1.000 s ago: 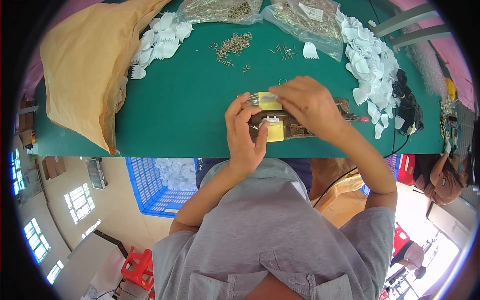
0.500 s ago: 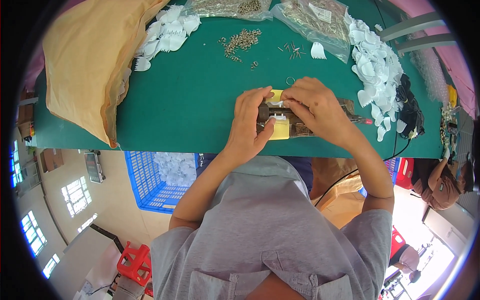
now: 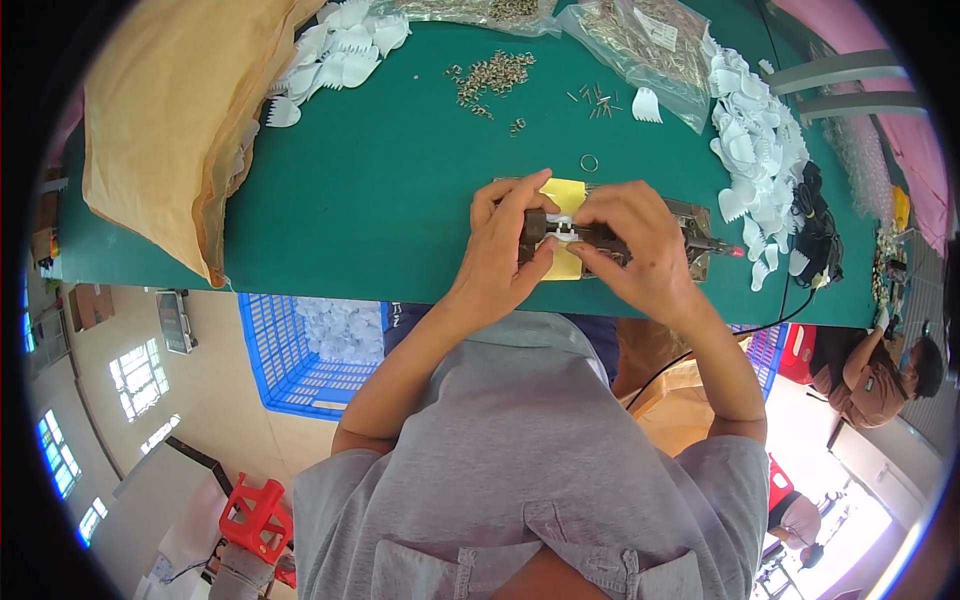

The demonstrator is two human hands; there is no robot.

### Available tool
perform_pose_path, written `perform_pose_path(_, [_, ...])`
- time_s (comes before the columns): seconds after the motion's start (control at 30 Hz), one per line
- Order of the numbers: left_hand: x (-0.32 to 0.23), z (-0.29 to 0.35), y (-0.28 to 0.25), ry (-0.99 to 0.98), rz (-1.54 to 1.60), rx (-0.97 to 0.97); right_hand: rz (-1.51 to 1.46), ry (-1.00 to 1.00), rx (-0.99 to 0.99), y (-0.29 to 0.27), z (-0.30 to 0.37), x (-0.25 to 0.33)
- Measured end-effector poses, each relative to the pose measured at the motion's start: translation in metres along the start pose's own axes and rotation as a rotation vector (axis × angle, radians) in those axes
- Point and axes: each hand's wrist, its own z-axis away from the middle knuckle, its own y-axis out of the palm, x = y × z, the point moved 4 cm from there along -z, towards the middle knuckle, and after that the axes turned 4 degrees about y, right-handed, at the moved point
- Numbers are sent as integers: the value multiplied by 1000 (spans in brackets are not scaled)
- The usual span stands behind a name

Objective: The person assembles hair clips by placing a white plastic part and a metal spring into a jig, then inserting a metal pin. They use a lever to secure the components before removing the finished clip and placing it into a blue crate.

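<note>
My left hand point(image 3: 502, 240) wraps the left end of the brown fixture point(image 3: 700, 218), thumb and forefinger parted, their tips beside the small white plastic pieces point(image 3: 564, 229). My right hand point(image 3: 640, 240) curls in from the other side, thumb and fingertips slightly apart; I cannot tell whether either hand pinches the pieces. They sit between the two yellow blocks point(image 3: 567, 267). Beyond, on the green tabletop point(image 3: 370, 190), lie a metal ring point(image 3: 589, 156) and, farther off, a pile of small metal clips point(image 3: 497, 73).
</note>
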Motion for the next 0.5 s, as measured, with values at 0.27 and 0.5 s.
perform_pose_path(0.27, [2, 0, 0, -60, 36, -14, 2, -55, 16, 4, -2, -11])
perform_pose_path(0.5, [1, -1, 0, 3, -37, -19, -88, 251, 181, 36, -88, -62])
